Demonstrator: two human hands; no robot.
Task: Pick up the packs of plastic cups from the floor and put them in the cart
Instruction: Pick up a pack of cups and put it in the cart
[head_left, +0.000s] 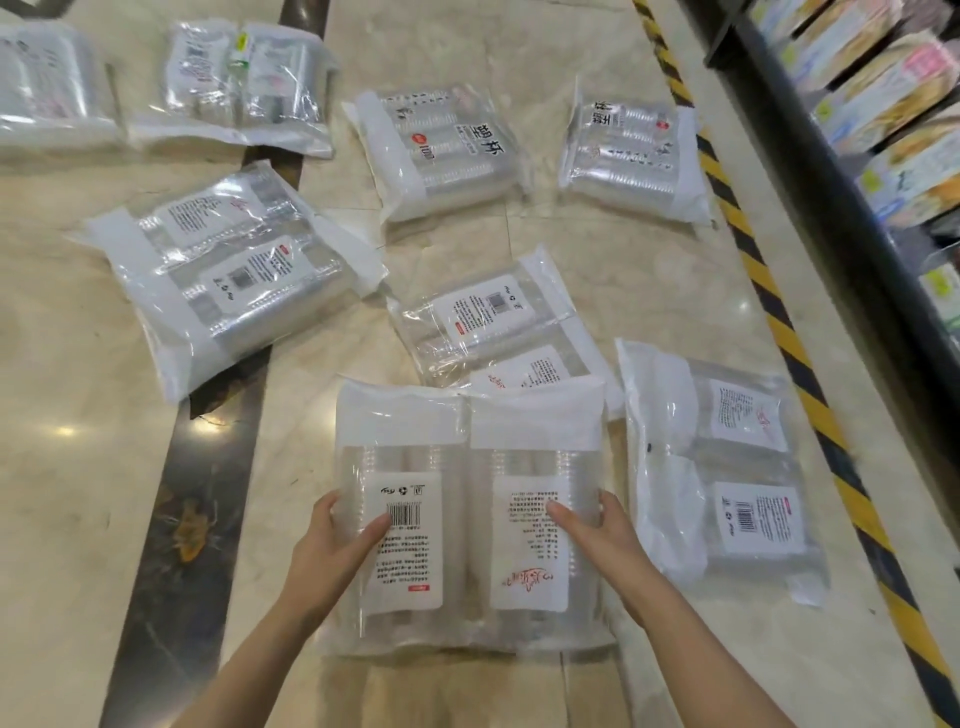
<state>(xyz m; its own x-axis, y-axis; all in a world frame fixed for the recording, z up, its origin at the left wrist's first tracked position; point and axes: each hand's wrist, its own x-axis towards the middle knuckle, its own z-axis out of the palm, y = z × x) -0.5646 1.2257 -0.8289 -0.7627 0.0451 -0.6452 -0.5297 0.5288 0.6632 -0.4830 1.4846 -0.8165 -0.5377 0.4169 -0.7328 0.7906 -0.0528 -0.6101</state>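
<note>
A clear pack of plastic cups (467, 452) with two white labels is right in front of me, held at both sides. My left hand (332, 551) grips its left edge, thumb across the barcode label. My right hand (597, 535) grips its right edge, thumb on the other label. Several more packs lie spread on the floor: one close on the right (727, 467), one just behind the held pack (488, 322), a large one to the left (228, 280), and others further back (441, 150) (634, 156) (244, 83). The cart is not in view.
The floor is glossy beige marble (78, 467) with a dark inlaid stripe (192, 519) running up the left. A yellow-and-black hazard strip (810, 395) borders a dark shelf base (857, 208) on the right, with boxed goods on the shelves (893, 93).
</note>
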